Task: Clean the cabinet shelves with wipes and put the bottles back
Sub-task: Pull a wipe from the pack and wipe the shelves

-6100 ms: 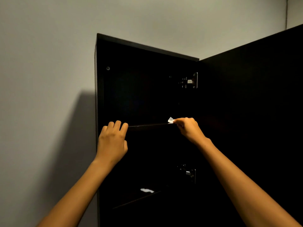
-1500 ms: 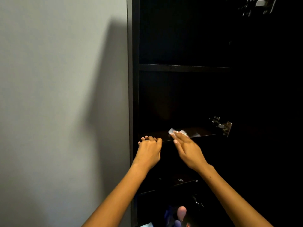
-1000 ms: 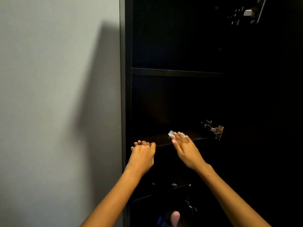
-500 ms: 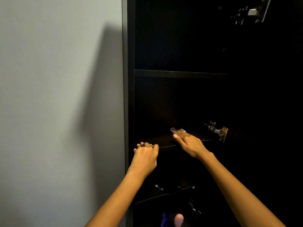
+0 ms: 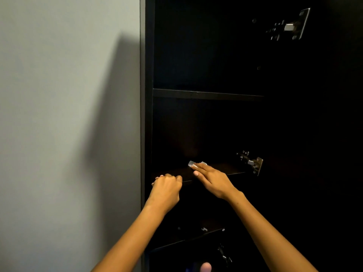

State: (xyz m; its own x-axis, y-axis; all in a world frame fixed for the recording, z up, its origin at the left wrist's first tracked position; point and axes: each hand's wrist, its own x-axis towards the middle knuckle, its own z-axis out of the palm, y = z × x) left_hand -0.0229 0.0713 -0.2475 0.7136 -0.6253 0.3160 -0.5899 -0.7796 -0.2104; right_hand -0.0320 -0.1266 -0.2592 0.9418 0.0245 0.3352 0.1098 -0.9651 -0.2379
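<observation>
Down from the top shelf seconds earlier, the right hand (image 5: 213,180) now presses a small white crumpled wipe (image 5: 194,164) under straight fingers on the dark wooden middle shelf (image 5: 225,169) of the tall black cabinet (image 5: 146,114). The left hand (image 5: 167,188) curls over the shelf's front edge. Bottles remain unreturned; wiping likely continues downward.

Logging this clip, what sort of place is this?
Probably a room at home: a tall dark cabinet with shelves and hinges beside a plain wall.
</observation>
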